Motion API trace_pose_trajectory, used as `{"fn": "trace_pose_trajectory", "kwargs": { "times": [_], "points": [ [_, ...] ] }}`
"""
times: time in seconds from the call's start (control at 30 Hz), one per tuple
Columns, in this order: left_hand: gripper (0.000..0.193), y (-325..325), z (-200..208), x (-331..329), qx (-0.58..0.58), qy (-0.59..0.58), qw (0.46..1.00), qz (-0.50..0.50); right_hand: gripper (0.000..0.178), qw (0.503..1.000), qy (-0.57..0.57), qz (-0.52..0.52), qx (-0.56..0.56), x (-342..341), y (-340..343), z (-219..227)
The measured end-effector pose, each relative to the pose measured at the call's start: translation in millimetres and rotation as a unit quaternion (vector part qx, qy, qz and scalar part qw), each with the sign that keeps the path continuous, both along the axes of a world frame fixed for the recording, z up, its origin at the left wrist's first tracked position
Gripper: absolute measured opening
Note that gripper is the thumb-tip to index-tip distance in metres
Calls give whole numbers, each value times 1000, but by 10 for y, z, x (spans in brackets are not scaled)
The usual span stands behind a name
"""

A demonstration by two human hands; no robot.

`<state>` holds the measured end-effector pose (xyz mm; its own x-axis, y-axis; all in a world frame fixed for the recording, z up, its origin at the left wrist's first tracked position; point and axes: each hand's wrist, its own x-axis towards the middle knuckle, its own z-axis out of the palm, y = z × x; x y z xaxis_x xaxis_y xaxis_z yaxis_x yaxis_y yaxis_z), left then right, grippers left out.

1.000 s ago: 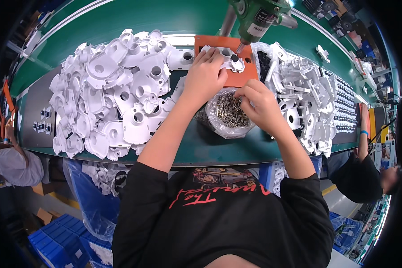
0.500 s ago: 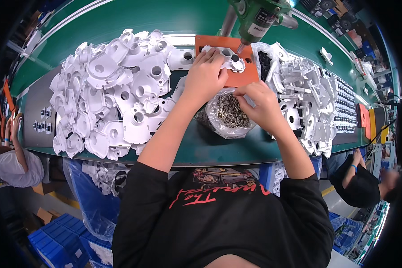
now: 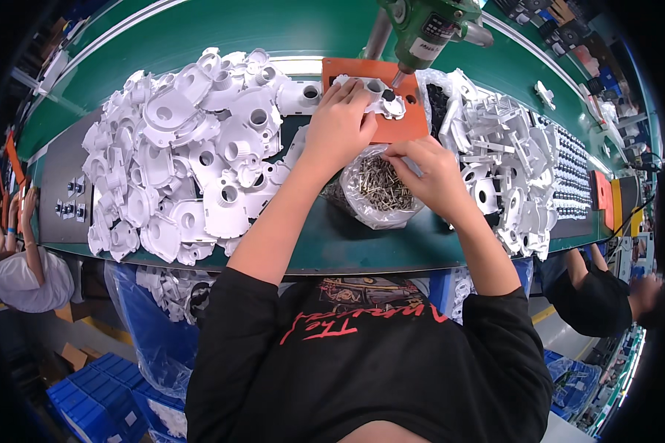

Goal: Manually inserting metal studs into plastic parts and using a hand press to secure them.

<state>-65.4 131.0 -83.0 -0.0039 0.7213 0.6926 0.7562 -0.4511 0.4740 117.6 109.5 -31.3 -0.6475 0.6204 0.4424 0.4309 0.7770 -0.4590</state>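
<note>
The left hand (image 3: 338,124) holds a white part (image 3: 394,109) down on the orange board (image 3: 400,134). The right hand (image 3: 427,164) – fingertips nearly together – is over the screws (image 3: 380,184); whether it grips one, I cannot tell.

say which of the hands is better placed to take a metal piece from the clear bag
Probably the right hand: it is at the upper edge of the clear bag of small metal pieces, while the left hand rests on the white part on the orange board, farther away.
</note>
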Motion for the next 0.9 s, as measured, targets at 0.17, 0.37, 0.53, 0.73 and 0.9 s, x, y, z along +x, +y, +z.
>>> {"fn": "trace_pose_trajectory", "kwargs": {
  "times": [0.17,0.37,0.53,0.73,0.9],
  "points": [
    [20,-10,18,2,-3,-3,1000,1,12,1000,-7,6,-7,-1,8,-24],
    [20,1,7,3,-3,-5,1000,-2,13,1000,-16,3,-14,7,4,-21],
    [20,7,4,4,-5,-6,1000,-4,13,999,40,5,-29,18,25,5],
    [20,3,4,-1,-13,-5,1000,-2,10,987,82,-84,-108,182,202,73],
    [20,15,-3,2,-13,-4,1000,-6,11,952,145,-144,-229,297,355,-10]
  ]
}}
